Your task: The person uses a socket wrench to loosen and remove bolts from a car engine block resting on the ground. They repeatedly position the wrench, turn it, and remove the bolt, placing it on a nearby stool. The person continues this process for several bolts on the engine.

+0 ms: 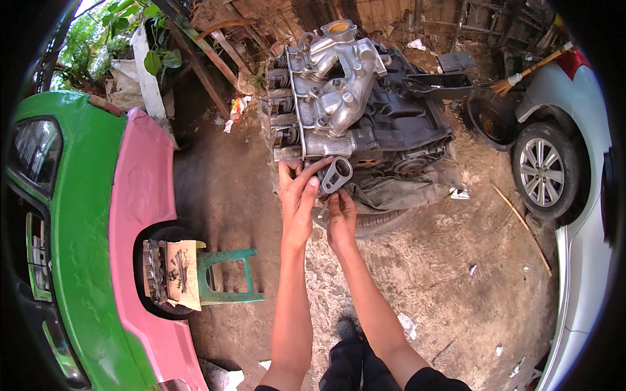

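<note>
Head view: link point(341, 180) is held between fingers of left hand point(299, 201) and right hand point(342, 225); engine point(375, 117) is seen beyond fingertips.

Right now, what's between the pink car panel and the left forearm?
In the head view: a green stool bearing metal parts and cardboard, then a strip of floor before the left forearm.

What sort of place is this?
Probably a makeshift car repair yard: a bare engine, out of any car, sits between a green-and-pink car and a silver car.
</note>
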The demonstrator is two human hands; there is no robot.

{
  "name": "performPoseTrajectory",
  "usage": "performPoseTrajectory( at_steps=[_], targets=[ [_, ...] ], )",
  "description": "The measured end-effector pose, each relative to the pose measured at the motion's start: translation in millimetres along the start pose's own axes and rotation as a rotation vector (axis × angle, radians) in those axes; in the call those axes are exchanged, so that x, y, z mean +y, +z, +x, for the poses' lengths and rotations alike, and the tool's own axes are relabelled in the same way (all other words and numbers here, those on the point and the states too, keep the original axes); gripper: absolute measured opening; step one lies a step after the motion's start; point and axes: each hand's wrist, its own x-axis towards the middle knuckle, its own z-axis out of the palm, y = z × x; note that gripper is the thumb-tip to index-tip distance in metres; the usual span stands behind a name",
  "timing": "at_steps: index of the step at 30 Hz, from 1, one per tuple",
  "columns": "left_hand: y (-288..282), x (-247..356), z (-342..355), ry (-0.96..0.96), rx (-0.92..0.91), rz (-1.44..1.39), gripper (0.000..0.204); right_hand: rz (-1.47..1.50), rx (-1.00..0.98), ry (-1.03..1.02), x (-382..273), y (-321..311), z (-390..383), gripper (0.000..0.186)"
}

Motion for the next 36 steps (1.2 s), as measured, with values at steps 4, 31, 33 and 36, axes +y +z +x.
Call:
performPoseTrajectory(
  at_steps=[4,31,33,36],
  targets=[
    [1,1,0,-0.044,-0.003,-0.023,0.048,0.313,-0.026,0.111,4,3,0,0.024],
    [-5,35,11,-0.240,-0.009,0.020,0.026,-1.359,-0.228,0.363,-138,-24,-13,0.034],
    [-7,39,12,-0.325,-0.019,-0.040,0.024,-1.309,-0.284,0.458,-149,-9,-4,0.033],
    [-12,42,4,-0.332,0.015,-0.041,0.024,-1.274,-0.334,0.539,-164,12,11,0.030]
  ],
)
